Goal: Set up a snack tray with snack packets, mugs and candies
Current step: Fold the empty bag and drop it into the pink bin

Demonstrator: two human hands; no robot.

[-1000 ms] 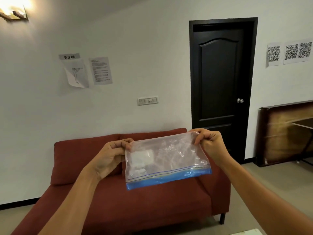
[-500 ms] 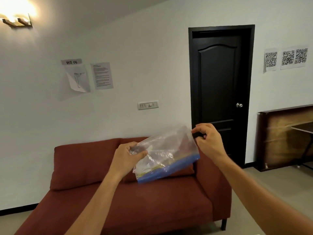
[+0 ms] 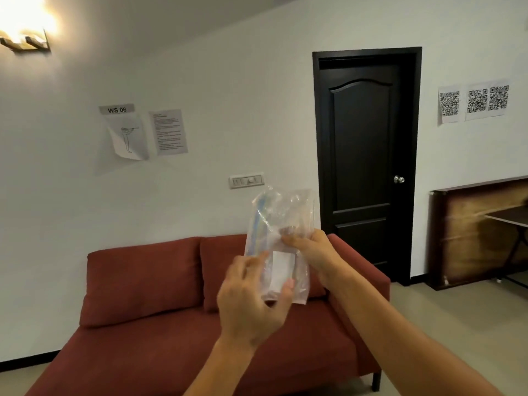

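**Between both hands, a clear bag held in the air**

Between the fingers of both hands stands a clear plastic bag (image 3: 281, 241) — upright, with its blue strip on the left edge. The left hand (image 3: 251, 301) grips the lower part, thumb and fingers curled around it. The right hand (image 3: 311, 250) pinches the middle of the bag from the right side. Behind the fingers is a red sofa (image 3: 148, 281) — well apart.

**Readable text: one wall label**

You face a grey label (image 3: 121, 110) on the wall reading "WS 06". The printed sheet (image 3: 168, 132) beside it carries text too small to read. Right of the door, two sheets (image 3: 474, 101) show three QR codes.
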